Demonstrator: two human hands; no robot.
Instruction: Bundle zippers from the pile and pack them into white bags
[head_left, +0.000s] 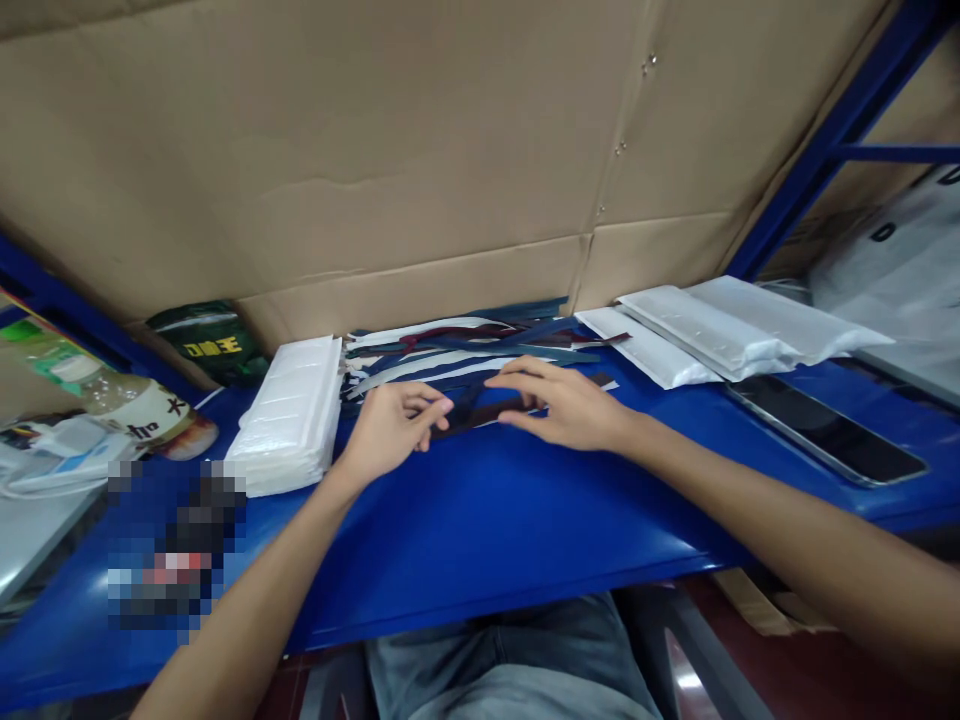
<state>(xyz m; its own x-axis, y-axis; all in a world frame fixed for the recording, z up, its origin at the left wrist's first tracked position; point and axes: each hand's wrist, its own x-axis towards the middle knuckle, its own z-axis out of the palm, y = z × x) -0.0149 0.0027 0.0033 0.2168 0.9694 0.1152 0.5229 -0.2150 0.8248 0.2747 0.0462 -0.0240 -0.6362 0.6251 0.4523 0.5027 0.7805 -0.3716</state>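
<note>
On the surface [480,530], a brown strip [489,412] runs from beside the left hand [394,428], curled, hold unclear, to under the right hand [574,407], fingers parted. Handling it seems underway; next likely needs a steady pinch.

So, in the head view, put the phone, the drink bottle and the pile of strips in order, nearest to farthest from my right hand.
From your right hand:
1. Pile of strips: right by it, at the back.
2. Phone: off to the right.
3. Drink bottle: far left.
</note>
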